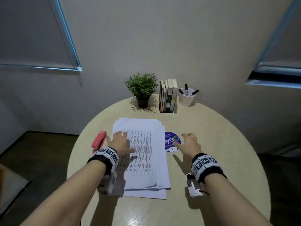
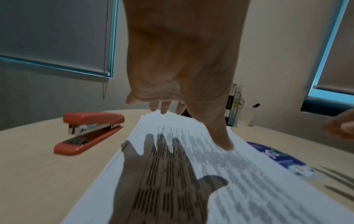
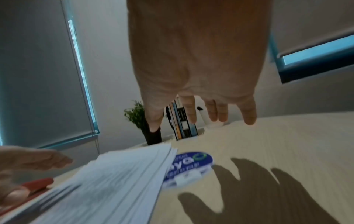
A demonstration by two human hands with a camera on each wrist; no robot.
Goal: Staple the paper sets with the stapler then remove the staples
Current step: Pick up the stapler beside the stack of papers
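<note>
A stack of printed paper sheets (image 1: 146, 154) (image 2: 239, 174) (image 3: 118, 181) lies in the middle of the round table. My left hand (image 1: 119, 141) (image 2: 182, 75) hovers over the stack's left side, fingers spread and straight, holding nothing. A red stapler (image 1: 99, 141) (image 2: 90, 131) lies on the table just left of the paper, beside that hand. Over the bare table to the right of the stack my right hand (image 1: 189, 143) (image 3: 201, 75) floats with fingers spread, empty, beside a blue round sticker (image 1: 173, 141) (image 3: 189, 163).
At the table's far edge stand a small potted plant (image 1: 142, 89), a row of books (image 1: 168, 96) in a holder and a white cup of markers (image 1: 187, 96). The beige table (image 1: 219, 144) has bare surface on the right and front.
</note>
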